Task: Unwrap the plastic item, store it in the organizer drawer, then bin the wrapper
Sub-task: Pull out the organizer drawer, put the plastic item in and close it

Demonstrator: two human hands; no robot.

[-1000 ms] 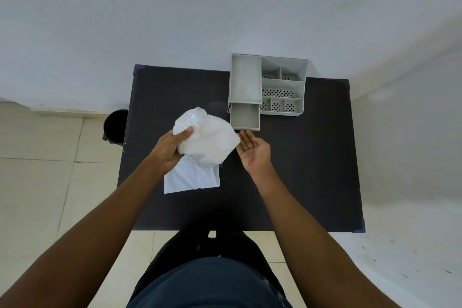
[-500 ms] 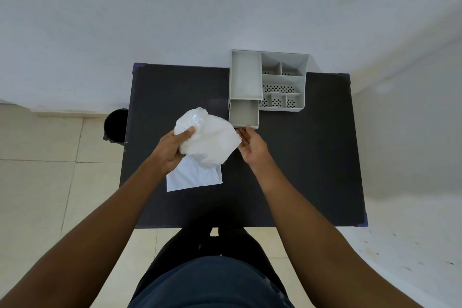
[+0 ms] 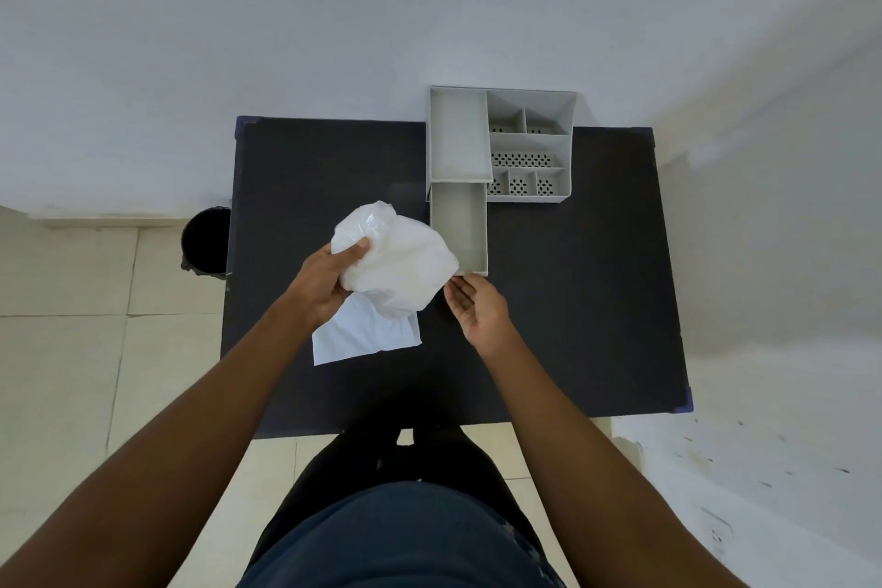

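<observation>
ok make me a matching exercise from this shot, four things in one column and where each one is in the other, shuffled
Things:
1. crumpled plastic bag
2. flat white sheet
3. black bin
4. organizer drawer

Places:
A. on the floor, left of the table
B. pulled out toward the person
C. in the left hand
D. lying on the table under the left hand

Pairs: 1-C, 2-D, 3-A, 4-B

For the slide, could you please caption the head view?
Left hand holds crumpled white plastic while right hand reaches the open organizer drawer.
</observation>
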